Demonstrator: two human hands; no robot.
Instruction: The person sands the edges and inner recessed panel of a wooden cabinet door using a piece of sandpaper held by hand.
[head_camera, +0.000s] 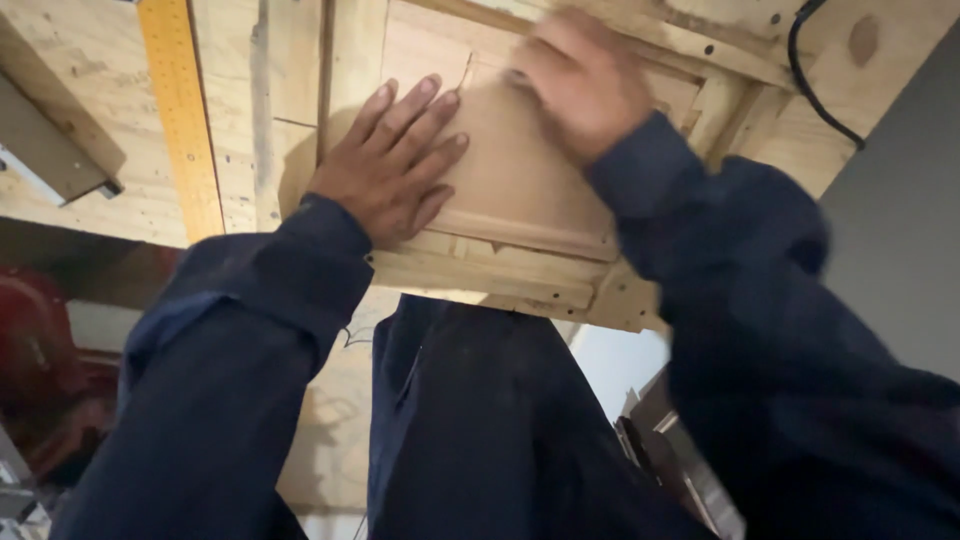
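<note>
A light wooden panel (520, 185) with a moulded edge lies on a plywood workbench (90, 60), inside a frame of wooden strips (480, 275). My left hand (390, 170) lies flat on the panel's left side with its fingers spread. My right hand (580, 80) is blurred at the panel's far right corner, fingers curled; whether it holds anything is unclear. Both arms wear dark blue sleeves.
A yellow ruler (180, 110) lies along the bench on the left. A grey metal piece (50, 150) sits at the far left. A black cable (815, 75) runs over the bench at the top right. Something red (40, 370) stands below the bench on the left.
</note>
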